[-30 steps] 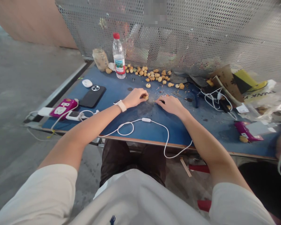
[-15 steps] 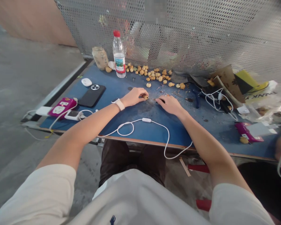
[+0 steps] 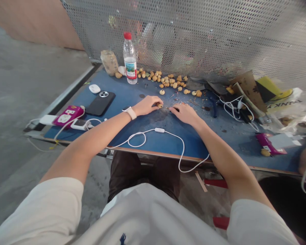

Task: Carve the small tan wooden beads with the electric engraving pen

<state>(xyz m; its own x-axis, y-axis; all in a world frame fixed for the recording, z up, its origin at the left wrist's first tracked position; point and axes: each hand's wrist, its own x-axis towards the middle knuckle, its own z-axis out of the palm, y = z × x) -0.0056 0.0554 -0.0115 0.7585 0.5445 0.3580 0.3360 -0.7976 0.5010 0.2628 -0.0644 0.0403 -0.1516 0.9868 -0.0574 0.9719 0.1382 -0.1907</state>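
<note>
My left hand (image 3: 148, 104), with a watch on its wrist, pinches a small round tan nut-like ball (image 3: 159, 106) between thumb and fingers. Just to its right, my right hand (image 3: 185, 113) is closed around a thin dark-handled tool (image 3: 177, 109). The tool's small tip points left toward the ball, with a short gap between them; its exact kind is too small to make out. Behind the hands lies a single ball with a dark hole (image 3: 162, 92). Several similar tan balls (image 3: 171, 81) are heaped farther back along the mesh.
On the blue table (image 3: 158, 149) stand a water bottle (image 3: 131, 68) and a cloudy bag (image 3: 109, 63). A phone (image 3: 101, 103) and a purple power strip (image 3: 68, 115) lie left. A white cable (image 3: 177, 136) runs in front. Cardboard (image 3: 250, 90) and plastic wrapping (image 3: 287, 114) lie right.
My left hand and the ball have shifted very slightly, the ball turning a little in the fingers. My right hand stays almost in place with the tool.
</note>
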